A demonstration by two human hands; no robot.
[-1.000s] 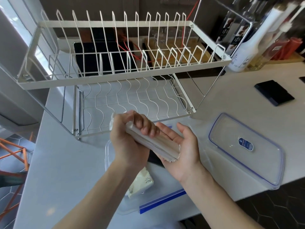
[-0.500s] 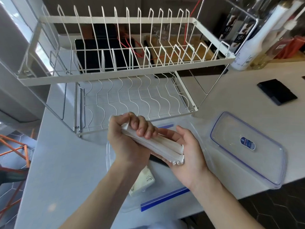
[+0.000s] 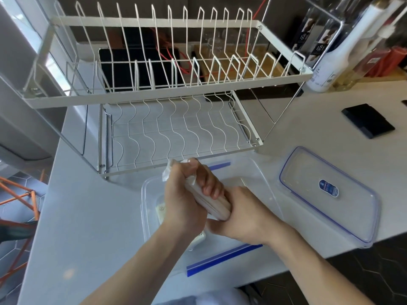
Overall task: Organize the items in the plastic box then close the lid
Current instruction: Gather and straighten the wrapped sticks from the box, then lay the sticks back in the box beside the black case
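A clear plastic box (image 3: 147, 208) with blue clip edges sits open on the white counter in front of me. Over it both hands hold a bundle of long white paper-wrapped sticks (image 3: 211, 202). My left hand (image 3: 187, 199) wraps around the bundle's upper end, fingers curled over it. At the bundle's lower end my right hand (image 3: 246, 214) is turned back-up and closed on it. A small cream packet (image 3: 160, 211) lies in the box, mostly hidden under my left wrist. The clear lid (image 3: 326, 192) with a blue round label lies flat to the right of the box.
A white two-tier wire dish rack (image 3: 167, 89) stands right behind the box. A black flat object (image 3: 367, 121) lies on the counter at the right. Bottles (image 3: 337, 58) stand at the back right. The counter's front edge runs close under the box and lid.
Both hands have lowered the bundle toward the box. My right hand has turned from palm-up under the bundle to back-up, gripping its lower end.
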